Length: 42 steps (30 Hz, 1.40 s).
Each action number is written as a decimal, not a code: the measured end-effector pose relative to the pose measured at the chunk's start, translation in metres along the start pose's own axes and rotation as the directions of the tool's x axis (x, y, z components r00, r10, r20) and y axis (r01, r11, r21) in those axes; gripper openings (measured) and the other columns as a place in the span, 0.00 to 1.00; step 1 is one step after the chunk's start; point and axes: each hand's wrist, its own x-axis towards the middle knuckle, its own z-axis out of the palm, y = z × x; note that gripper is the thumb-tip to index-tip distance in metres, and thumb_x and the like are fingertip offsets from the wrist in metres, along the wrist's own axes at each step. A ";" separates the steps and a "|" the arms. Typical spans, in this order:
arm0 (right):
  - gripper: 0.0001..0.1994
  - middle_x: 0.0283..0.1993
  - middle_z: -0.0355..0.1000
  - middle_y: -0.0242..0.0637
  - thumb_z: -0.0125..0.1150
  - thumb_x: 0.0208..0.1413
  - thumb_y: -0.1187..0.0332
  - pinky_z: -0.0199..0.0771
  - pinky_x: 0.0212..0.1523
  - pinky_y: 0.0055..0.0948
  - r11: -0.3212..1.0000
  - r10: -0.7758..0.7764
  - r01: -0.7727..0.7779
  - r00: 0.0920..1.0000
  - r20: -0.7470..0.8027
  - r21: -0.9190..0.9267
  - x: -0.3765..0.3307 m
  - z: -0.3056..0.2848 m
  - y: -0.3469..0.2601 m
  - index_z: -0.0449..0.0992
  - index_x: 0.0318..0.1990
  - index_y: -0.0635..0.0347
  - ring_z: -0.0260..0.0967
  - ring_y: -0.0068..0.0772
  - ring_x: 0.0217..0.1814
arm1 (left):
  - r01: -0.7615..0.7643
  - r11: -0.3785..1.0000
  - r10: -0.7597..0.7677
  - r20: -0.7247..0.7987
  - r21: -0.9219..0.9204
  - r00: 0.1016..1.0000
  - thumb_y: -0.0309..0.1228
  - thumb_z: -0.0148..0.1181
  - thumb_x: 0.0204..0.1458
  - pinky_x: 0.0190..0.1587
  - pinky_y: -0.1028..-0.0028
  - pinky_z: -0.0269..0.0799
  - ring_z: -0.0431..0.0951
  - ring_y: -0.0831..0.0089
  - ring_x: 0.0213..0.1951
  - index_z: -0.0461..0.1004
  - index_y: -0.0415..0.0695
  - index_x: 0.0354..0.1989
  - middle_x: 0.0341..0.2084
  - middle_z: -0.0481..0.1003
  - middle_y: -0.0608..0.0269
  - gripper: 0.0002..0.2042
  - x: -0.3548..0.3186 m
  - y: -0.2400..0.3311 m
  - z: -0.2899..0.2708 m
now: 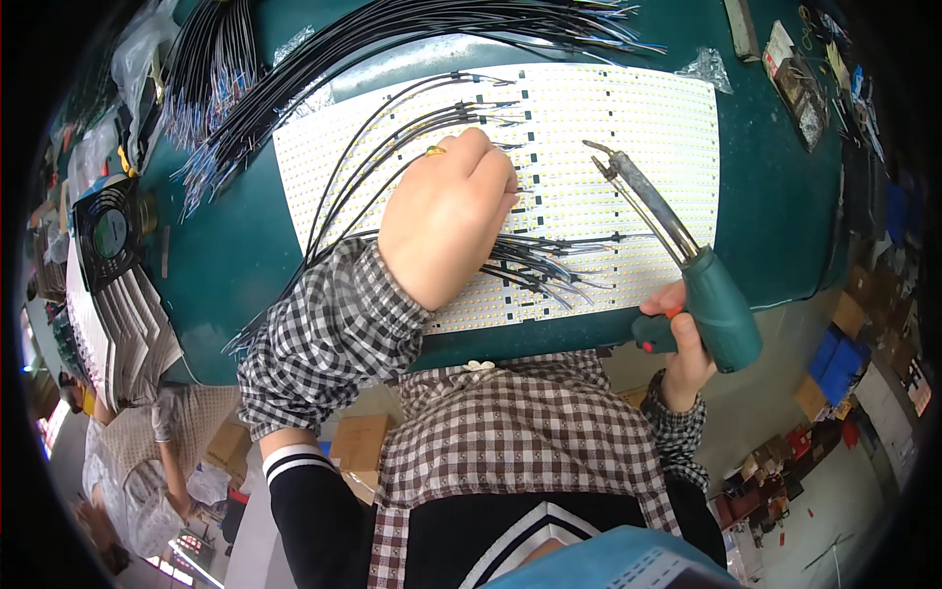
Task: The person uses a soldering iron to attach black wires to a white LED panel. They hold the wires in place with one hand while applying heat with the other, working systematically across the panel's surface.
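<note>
Soldering iron with green plastic handle and long grey metal barrel (687,270) sits in the right hand (682,344), fingers wrapped round the grip at the near right edge of the white panel of small yellow LED rows (628,128). Barrel slants up and to the left; its tip hangs over the panel's right half, well apart from the left hand. Whether the tip touches the panel: cannot tell.

Left hand (451,216) lies knuckles up on the middle of the panel, fingers curled down onto the thin black wires (392,128); what the fingertips pinch is hidden beneath the hand. Gold ring shows on one finger. More black wire ends with bared tips (545,270) fan out to the right from under this hand, near the panel's near edge.

Panel rests on a dark green counter (775,216). Large bundle of black wires (392,39) arcs across the far side. Square black fan (108,231) stands at the far left edge, with a stack of white sheets (128,334) just near of it. Both sleeves are checked black and white.
</note>
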 end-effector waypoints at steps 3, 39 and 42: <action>0.18 0.40 0.75 0.50 0.61 0.61 0.62 0.78 0.44 0.37 1.000 0.019 -0.018 1.000 0.016 -0.011 0.001 -0.001 0.000 0.74 0.45 0.73 0.76 0.40 0.38 | 0.062 0.998 -0.063 -0.029 -0.033 0.998 0.22 0.64 0.53 0.36 0.64 0.74 0.77 0.53 0.34 0.73 0.39 0.35 0.32 0.74 0.53 0.05 -0.001 0.003 -0.004; 0.24 0.44 0.77 0.49 0.66 0.60 0.58 0.81 0.44 0.40 0.990 0.119 -0.114 0.991 0.054 -0.084 -0.002 0.006 -0.001 0.75 0.53 0.74 0.78 0.42 0.43 | 0.151 0.962 -0.176 -0.093 -0.229 0.980 0.20 0.64 0.48 0.28 0.77 0.70 0.75 0.74 0.27 0.73 0.39 0.30 0.27 0.72 0.63 0.05 0.008 -0.011 0.005; 0.23 0.43 0.77 0.48 0.67 0.60 0.59 0.81 0.45 0.40 0.989 0.119 -0.113 0.991 0.059 -0.097 -0.004 0.004 0.000 0.75 0.52 0.73 0.78 0.42 0.43 | 0.150 0.962 -0.173 -0.084 -0.229 0.981 0.19 0.64 0.48 0.28 0.77 0.70 0.74 0.74 0.27 0.73 0.39 0.30 0.27 0.72 0.63 0.05 0.009 -0.012 0.004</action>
